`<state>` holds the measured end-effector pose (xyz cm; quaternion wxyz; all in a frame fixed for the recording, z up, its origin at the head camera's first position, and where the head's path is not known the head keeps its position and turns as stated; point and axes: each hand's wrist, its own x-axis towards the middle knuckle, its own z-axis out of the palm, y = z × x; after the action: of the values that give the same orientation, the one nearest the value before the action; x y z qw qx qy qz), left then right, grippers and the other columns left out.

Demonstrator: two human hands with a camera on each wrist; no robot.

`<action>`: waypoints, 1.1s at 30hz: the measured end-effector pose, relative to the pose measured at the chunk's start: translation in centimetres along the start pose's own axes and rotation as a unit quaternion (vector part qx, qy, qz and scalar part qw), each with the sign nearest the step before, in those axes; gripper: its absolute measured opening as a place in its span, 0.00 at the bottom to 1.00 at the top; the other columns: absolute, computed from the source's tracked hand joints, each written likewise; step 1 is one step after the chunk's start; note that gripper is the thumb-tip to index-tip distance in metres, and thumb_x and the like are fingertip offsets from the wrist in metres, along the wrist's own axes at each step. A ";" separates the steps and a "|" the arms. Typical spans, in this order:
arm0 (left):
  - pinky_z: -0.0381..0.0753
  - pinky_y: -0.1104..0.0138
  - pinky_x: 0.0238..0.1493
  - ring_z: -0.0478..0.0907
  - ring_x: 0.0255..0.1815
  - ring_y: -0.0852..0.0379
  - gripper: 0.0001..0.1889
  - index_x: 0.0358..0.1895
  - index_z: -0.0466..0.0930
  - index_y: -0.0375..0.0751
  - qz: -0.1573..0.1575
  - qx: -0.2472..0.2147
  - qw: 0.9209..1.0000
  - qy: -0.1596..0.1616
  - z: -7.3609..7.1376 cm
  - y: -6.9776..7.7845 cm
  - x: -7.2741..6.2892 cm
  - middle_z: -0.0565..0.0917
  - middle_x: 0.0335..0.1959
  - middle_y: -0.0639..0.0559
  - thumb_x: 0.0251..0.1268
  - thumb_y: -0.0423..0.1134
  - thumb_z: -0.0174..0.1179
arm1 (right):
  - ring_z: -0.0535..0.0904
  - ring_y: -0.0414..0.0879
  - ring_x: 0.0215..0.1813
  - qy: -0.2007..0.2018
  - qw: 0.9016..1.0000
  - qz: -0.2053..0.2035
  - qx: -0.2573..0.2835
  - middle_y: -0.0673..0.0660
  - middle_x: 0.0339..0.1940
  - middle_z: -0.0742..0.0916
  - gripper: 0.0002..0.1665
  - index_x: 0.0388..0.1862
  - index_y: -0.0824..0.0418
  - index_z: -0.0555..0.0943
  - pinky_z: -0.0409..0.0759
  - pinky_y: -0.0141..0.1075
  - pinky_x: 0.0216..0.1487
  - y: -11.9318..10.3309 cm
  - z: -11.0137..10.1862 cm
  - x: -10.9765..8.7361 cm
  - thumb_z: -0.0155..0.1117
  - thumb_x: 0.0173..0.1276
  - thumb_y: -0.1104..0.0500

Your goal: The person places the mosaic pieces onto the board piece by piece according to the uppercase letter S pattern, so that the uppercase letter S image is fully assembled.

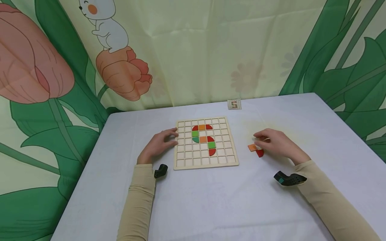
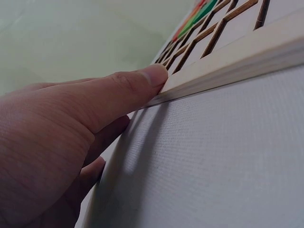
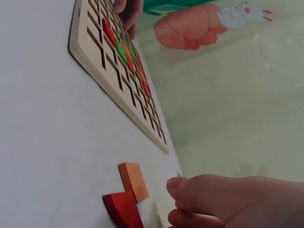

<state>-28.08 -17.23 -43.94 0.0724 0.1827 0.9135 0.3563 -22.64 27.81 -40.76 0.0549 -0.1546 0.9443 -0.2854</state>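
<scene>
A wooden grid board (image 1: 185,163) lies on the table, with red, orange, green and teal tiles set in some of its squares. My left hand (image 1: 159,143) rests at the board's left edge, the thumb touching the frame in the left wrist view. To the right of the board, my right hand (image 1: 272,142) hovers low with loosely bent fingers, close beside two loose pieces. One is an orange square tile (image 3: 133,181); the other, a red rounded tile (image 3: 122,209), touches it at a corner. Both lie on the cloth, outside the right fingers.
A small card (image 1: 234,104) with a gridded picture lies near the table's back edge, behind the board. White cloth covers the table (image 1: 208,201). A printed curtain (image 1: 193,53) with flowers and a white animal hangs behind it.
</scene>
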 end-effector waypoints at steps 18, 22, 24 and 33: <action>0.55 0.56 0.75 0.58 0.75 0.53 0.18 0.57 0.80 0.45 0.002 0.001 1.000 0.000 0.0 0.0 0.1 0.68 0.72 0.55 0.65 0.44 0.65 | 0.75 0.49 0.45 -0.016 0.999 -0.027 0.010 0.58 0.49 0.82 0.25 0.56 0.65 0.81 0.76 0.42 0.45 0.7 0.5 -0.1 0.68 0.66 0.51; 0.55 0.56 0.75 0.58 0.75 0.53 0.18 0.57 0.80 0.45 -0.002 -0.002 1.000 0.001 0.0 0.1 0.0 0.68 0.72 0.55 0.65 0.44 0.65 | 0.73 0.49 0.43 -0.016 0.999 -0.049 0.003 0.57 0.47 0.82 0.24 0.55 0.65 0.82 0.74 0.41 0.43 0.5 0.9 0.0 0.70 0.65 0.52; 0.55 0.55 0.74 0.58 0.75 0.53 0.18 0.57 0.80 0.45 -0.002 -0.004 1.000 0.001 0.0 0.1 0.0 0.68 0.72 0.55 0.65 0.44 0.65 | 0.74 0.48 0.44 -0.016 0.998 -0.063 -0.002 0.56 0.46 0.82 0.21 0.52 0.64 0.83 0.74 0.41 0.44 0.4 1.1 0.1 0.70 0.64 0.55; 0.55 0.56 0.75 0.58 0.75 0.53 0.18 0.56 0.81 0.45 0.000 -0.001 1.000 0.002 0.1 -0.1 0.1 0.68 0.72 0.55 0.65 0.45 0.65 | 0.76 0.44 0.41 -0.011 0.996 -0.083 -0.013 0.53 0.43 0.82 0.12 0.47 0.61 0.85 0.77 0.41 0.43 0.4 1.8 0.3 0.70 0.64 0.60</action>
<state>-28.13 -17.20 -44.05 0.0708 0.1823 0.9132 0.3575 -22.65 27.06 -42.48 0.0397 -0.2367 0.9311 -0.2748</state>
